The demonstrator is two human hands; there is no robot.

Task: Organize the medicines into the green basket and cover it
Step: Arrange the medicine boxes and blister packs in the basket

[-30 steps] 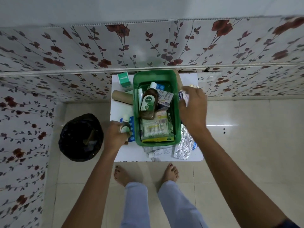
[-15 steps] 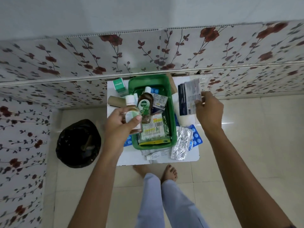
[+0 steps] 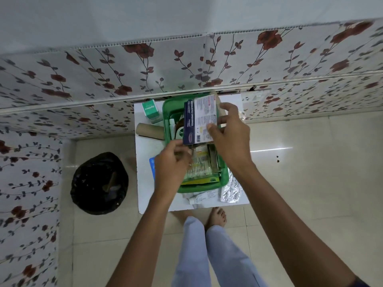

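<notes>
Floral wall panels rise behind your small white tabletop (image 3: pixel 145 195), which stands on a pale tiled floor beside a black bin (image 3: pixel 99 183). Your green basket (image 3: pixel 224 177) sits in the middle of the tabletop, already packed with a brown Dettol bottle (image 3: pixel 179 131), a white tube and a pack of what look like cotton swabs (image 3: pixel 199 168). Your right hand (image 3: pixel 230 133) holds a dark blue and white dressing box (image 3: pixel 200 121) above the far half of the basket, fingers (image 3: pixel 213 130) pinched on its right edge. Your left hand (image 3: pixel 171 162) hovers over the basket's left rim, curled closed; it seems to clasp something small, but blur hides what. Outside the basket, a green and white carton (image 3: pixel 150 109) and a cardboard roll (image 3: pixel 149 131) lie on the left, a blue blister strip (image 3: pixel 152 166) peeks out beside your left hand, and a foil strip (image 3: pixel 231 190) and a tube (image 3: pixel 203 198) lie on the near edge.
</notes>
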